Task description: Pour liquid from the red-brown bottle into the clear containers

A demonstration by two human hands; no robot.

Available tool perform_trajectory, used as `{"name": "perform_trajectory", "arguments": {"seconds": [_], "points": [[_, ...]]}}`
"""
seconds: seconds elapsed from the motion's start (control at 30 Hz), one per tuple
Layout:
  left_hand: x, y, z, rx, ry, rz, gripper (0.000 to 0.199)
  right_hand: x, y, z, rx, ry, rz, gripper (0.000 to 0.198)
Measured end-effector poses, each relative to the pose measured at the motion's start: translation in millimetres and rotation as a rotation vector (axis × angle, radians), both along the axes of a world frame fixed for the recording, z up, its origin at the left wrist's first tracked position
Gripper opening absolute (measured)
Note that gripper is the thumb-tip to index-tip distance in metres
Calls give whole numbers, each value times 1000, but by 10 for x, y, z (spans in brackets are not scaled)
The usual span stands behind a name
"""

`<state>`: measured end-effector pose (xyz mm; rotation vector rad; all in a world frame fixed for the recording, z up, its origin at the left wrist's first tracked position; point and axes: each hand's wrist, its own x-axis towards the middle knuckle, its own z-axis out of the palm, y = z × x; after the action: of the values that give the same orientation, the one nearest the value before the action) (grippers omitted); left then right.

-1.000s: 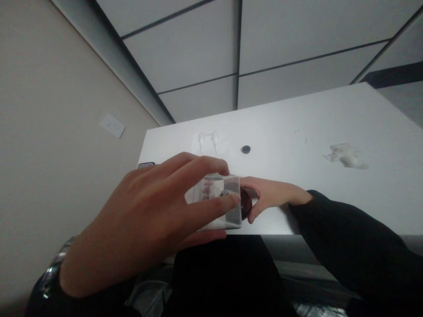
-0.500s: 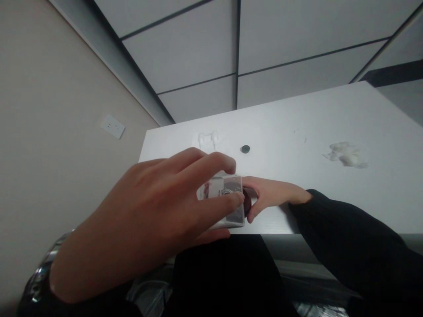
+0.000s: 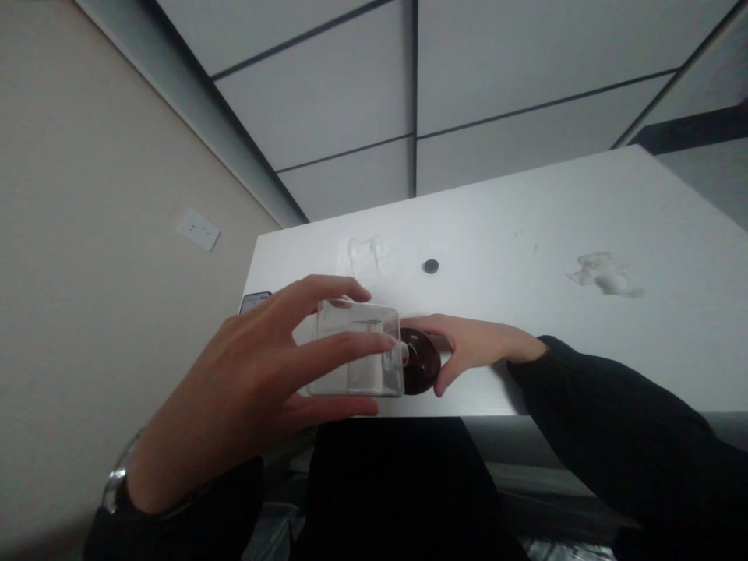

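**Clear bottle tipped over a dark dish at the table's near edge**

The left hand [image 3: 245,389] is clamped on a clear square bottle [image 3: 358,348], thumb below and fingers across its top and side, holding it on its side with the neck toward a dark round dish [image 3: 421,371]. The right hand [image 3: 473,347] cups the dish's far side, fingers curled against its rim, steadying rather than gripping it. The dish sits on the white table [image 3: 584,327] at its near edge, and the bottle hangs just left of the dish, its mouth over the rim.

To pour well, I judge the neck should stay low and over the dish's centre, tilted slowly, with the dish held flat.

Beyond the dish lie a small black disc [image 3: 431,266] and, well right, a white wad [image 3: 605,274]. No brand, label or writing can be read.
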<state>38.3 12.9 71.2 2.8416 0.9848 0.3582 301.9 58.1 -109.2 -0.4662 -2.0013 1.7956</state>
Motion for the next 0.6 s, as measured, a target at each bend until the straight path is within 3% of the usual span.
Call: {"name": "perform_trajectory", "arguments": {"seconds": [0.23,0.43,0.53,0.6], "points": [[-232,-170,-471,-94,-285,182,60,0,13,-8,3,0,14,96],[-225,-309,-906,-204,-825,244,76,7,6,-106,-39,15,17,104],[-179,-368,-1027,-307,-1080,278,77,8,3,-134,-58,23,18,104],[-163,-404,-1063,-354,-1146,314,78,7,2,-128,-68,27,25,105]]}}
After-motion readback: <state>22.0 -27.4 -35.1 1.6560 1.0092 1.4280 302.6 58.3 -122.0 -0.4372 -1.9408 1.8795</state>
